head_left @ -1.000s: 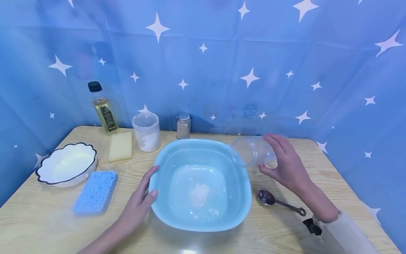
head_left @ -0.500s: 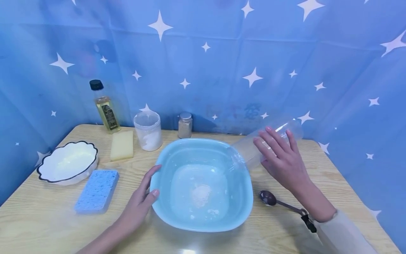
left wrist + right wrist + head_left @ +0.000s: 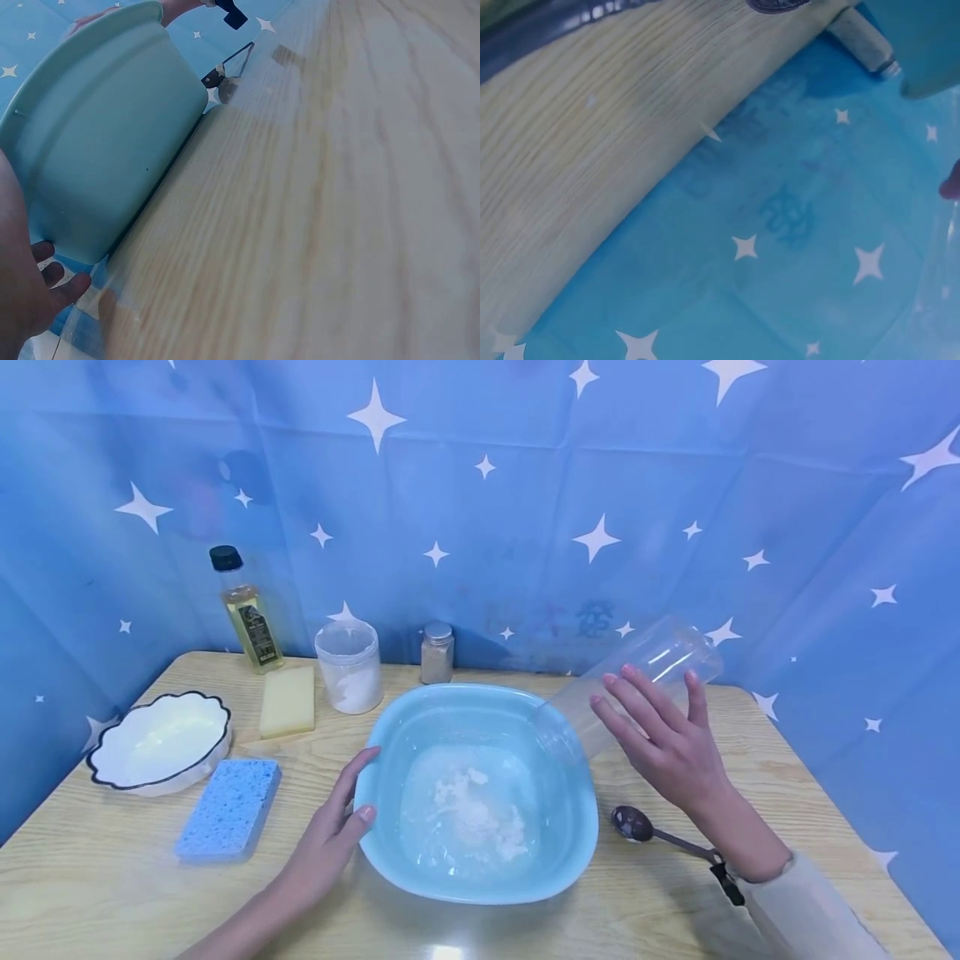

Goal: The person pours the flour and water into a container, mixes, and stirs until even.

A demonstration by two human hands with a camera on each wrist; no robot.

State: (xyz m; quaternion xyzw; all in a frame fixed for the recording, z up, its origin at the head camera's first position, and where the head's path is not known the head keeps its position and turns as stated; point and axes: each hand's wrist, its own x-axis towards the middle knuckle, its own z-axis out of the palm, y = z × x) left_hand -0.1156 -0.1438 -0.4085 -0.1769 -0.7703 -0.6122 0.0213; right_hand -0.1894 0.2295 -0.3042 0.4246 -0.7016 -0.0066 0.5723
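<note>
A light blue basin [image 3: 577,827] sits on the table with water and clumped white powder [image 3: 476,814] on its bottom. My left hand [image 3: 330,822] holds the basin's left rim, thumb and fingers about the edge. In the left wrist view the basin's outer wall [image 3: 105,135] shows beside the hand's fingers. Over the basin's right rim, my right hand [image 3: 667,747] grips a clear cylindrical container [image 3: 667,647], tilted with its mouth down toward the basin. The right wrist view shows just a fingertip [image 3: 951,184] and the container's clear edge.
A dark spoon [image 3: 632,824] lies right of the basin. Behind stand a spice jar [image 3: 437,653], a jar of white powder [image 3: 348,668] and an oil bottle [image 3: 252,622]. A yellow sponge [image 3: 288,702], white scalloped bowl [image 3: 161,743] and blue sponge [image 3: 230,810] are at left.
My right hand has tipped the clear container further, its base rising to the right. Water in the basin is stirred up and the white powder has spread. The left hand has stayed at the rim.
</note>
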